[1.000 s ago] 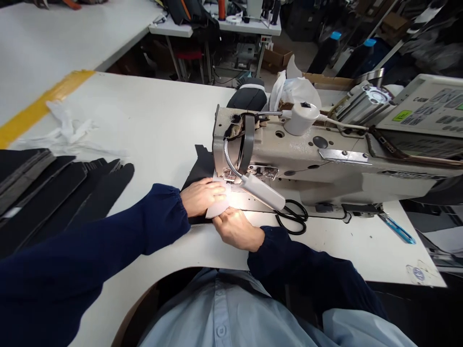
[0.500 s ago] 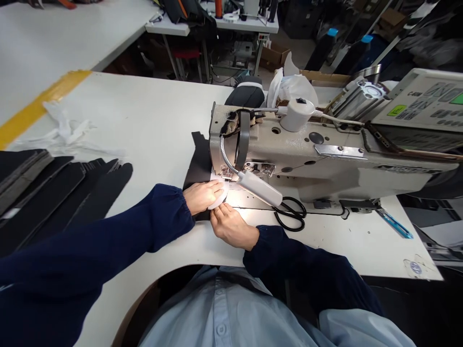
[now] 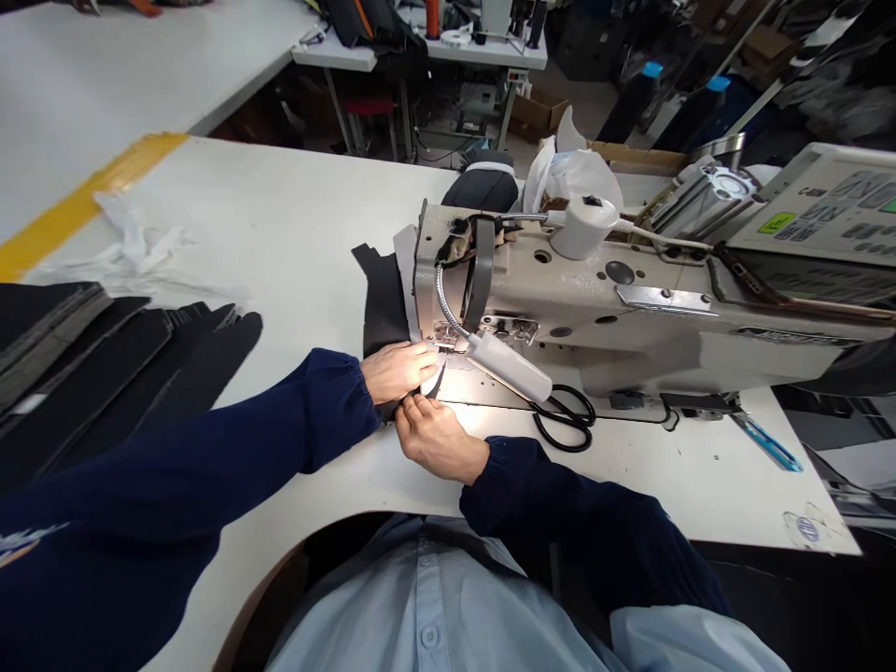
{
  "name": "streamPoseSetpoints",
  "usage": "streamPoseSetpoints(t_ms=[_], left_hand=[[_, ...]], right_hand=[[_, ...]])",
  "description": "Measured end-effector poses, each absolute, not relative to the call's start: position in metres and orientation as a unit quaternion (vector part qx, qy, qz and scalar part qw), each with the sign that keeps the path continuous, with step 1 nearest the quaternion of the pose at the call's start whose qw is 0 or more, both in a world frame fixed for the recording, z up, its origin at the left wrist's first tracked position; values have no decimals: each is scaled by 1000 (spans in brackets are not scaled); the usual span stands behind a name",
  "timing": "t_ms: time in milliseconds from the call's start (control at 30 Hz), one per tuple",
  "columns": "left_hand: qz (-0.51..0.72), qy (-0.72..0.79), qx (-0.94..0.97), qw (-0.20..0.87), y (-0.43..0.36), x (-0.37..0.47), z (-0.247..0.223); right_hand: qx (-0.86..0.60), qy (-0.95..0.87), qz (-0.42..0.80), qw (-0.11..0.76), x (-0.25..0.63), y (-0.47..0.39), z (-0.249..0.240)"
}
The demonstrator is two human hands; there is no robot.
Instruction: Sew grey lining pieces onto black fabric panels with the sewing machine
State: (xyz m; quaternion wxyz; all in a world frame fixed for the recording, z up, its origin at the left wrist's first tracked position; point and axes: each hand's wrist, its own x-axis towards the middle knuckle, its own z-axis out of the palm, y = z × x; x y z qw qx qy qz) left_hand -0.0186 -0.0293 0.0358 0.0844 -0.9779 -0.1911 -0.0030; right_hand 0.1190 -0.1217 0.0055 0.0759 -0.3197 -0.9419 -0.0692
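Observation:
A black fabric piece (image 3: 386,297) lies under the head of a sewing machine (image 3: 483,271), with a pale grey strip (image 3: 407,271) along its right side. My left hand (image 3: 398,371) presses on the fabric just left of the needle area, fingers bunched together on it. Beside those fingers a white piece (image 3: 434,373) shows in the lamp light, partly covered. Closer to my body, my right hand (image 3: 434,437) pinches the fabric's near edge between thumb and fingers. The needle itself is too small to make out.
A white lamp (image 3: 510,366) hangs low beside the needle area. Black-handled scissors (image 3: 566,418) lie right of my right hand, and a blue cutter (image 3: 770,443) rests farther right. Stacked black pieces (image 3: 140,373) cover the table's left side, near white scraps (image 3: 133,238).
The black fabric has turned and shifted under the machine head, baring the grey strip. My right hand has moved slightly left with the edge. Less of the white piece shows.

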Motion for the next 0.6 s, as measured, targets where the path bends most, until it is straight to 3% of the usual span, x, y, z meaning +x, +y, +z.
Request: streamPoseSetpoints(t_ms=[367,600], left_hand=[[-55,-176,-979,87,-24,-13,20],[-82,-168,-981,57,-11,-15,7]], right_hand=[[-339,-928,-83,127,122,-120,-10],[-351,-920,-131,113,125,-111,-14]])
